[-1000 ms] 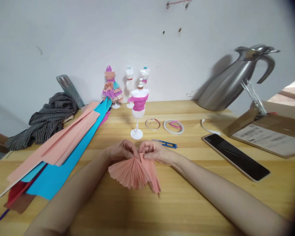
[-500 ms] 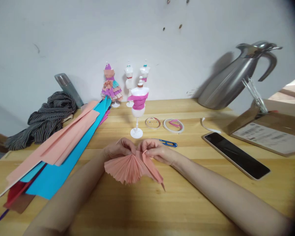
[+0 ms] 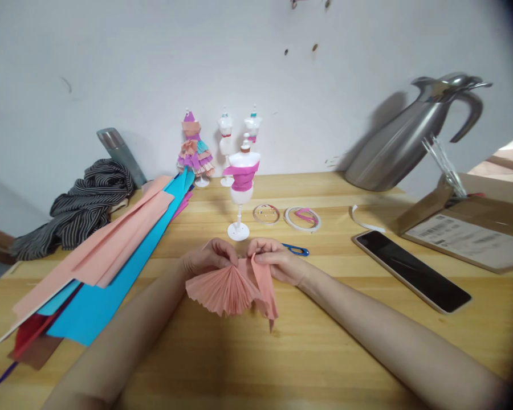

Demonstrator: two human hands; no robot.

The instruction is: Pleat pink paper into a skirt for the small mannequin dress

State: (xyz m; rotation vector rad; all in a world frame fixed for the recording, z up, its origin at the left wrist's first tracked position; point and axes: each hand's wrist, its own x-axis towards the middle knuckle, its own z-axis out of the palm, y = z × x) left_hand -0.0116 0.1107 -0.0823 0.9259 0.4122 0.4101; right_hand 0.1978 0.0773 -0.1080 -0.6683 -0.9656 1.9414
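Observation:
Both hands meet over the middle of the wooden table (image 3: 308, 353). My left hand (image 3: 207, 259) pinches the gathered top of a pleated pink paper fan (image 3: 224, 290), whose folds spread toward me. My right hand (image 3: 277, 263) pinches the loose unpleated end of the same pink paper, which hangs down at the fan's right. Just behind the hands stands a small white mannequin (image 3: 241, 188) wrapped in a magenta band.
Long pink, blue and red paper sheets (image 3: 98, 267) lie at the left beside a striped cloth (image 3: 79, 208). Blue snips (image 3: 297, 249), tape rings (image 3: 301, 219), a phone (image 3: 412, 272), a cardboard box (image 3: 470, 230) and a steel jug (image 3: 404, 142) sit right. Three more mannequins (image 3: 222, 145) stand by the wall.
The loose paper end in my right hand swung from slanting out to the right to hanging more steeply down. Both hands kept their pinch and barely shifted.

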